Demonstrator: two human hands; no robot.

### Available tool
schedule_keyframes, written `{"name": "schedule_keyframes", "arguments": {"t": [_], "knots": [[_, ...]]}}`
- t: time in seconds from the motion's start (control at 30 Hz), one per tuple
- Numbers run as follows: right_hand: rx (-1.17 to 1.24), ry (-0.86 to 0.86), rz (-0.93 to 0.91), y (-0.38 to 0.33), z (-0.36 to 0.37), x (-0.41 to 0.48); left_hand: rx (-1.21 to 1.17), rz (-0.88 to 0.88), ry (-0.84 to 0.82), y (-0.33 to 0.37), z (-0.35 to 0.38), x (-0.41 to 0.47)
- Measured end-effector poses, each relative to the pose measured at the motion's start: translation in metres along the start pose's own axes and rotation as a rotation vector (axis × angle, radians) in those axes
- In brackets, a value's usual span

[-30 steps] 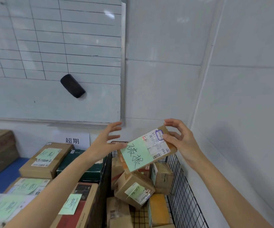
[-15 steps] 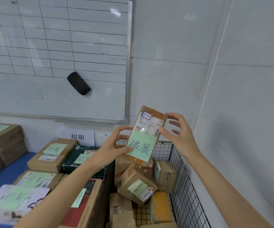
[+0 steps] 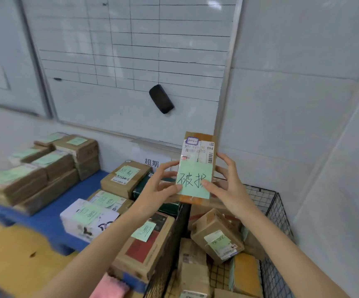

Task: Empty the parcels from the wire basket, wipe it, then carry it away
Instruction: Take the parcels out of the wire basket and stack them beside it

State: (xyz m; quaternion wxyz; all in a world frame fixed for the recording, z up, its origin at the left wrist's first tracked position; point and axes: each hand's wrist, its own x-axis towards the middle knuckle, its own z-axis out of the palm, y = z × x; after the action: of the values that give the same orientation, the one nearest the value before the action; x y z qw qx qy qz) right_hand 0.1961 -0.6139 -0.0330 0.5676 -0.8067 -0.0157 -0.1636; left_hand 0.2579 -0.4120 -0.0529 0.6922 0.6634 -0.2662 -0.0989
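Brown cardboard parcel with a green note (image 3: 196, 168) stands upright, pinched between your left hand (image 3: 156, 190) and right hand (image 3: 228, 188). You hold it above the black wire basket (image 3: 275, 214) of parcels at right.

We hold a slim brown parcel (image 3: 195, 168) upright above the black wire basket (image 3: 278, 214), pinched between left hand (image 3: 159, 187) and right hand (image 3: 228, 187), its green note facing us. Tumbled brown parcels (image 3: 217, 235) fill the basket.

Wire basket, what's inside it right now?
Jumbled cardboard parcels fill the wire basket, one brown parcel with a green note, one yellow parcel. The held parcel and the right hand cover its far end; anything underneath them is hidden.
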Motion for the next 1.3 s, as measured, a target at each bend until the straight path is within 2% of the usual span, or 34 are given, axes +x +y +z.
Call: {"name": "schedule_keyframes", "arguments": {"t": [0.3,0.5,0.63,1.0,1.3], "knots": [[0.021,-0.354,-0.056,-0.028,0.123,0.032,0.129,-0.051,0.267,0.013,-0.109,-0.076],[-0.094,-0.524,-0.106,-0.055,0.214,0.050,0.234,-0.088,0.378,0.020,-0.185,-0.125],[-0.152,-0.581,-0.154,-0.081,0.287,0.059,0.262,-0.114,0.432,0.025,-0.248,-0.155],[0.052,-0.644,-0.105,-0.120,0.515,0.071,0.275,-0.107,0.600,0.015,-0.454,-0.226],[0.048,-0.677,-0.025,-0.124,0.619,0.091,0.234,-0.182,0.671,-0.011,-0.556,-0.239]]}}
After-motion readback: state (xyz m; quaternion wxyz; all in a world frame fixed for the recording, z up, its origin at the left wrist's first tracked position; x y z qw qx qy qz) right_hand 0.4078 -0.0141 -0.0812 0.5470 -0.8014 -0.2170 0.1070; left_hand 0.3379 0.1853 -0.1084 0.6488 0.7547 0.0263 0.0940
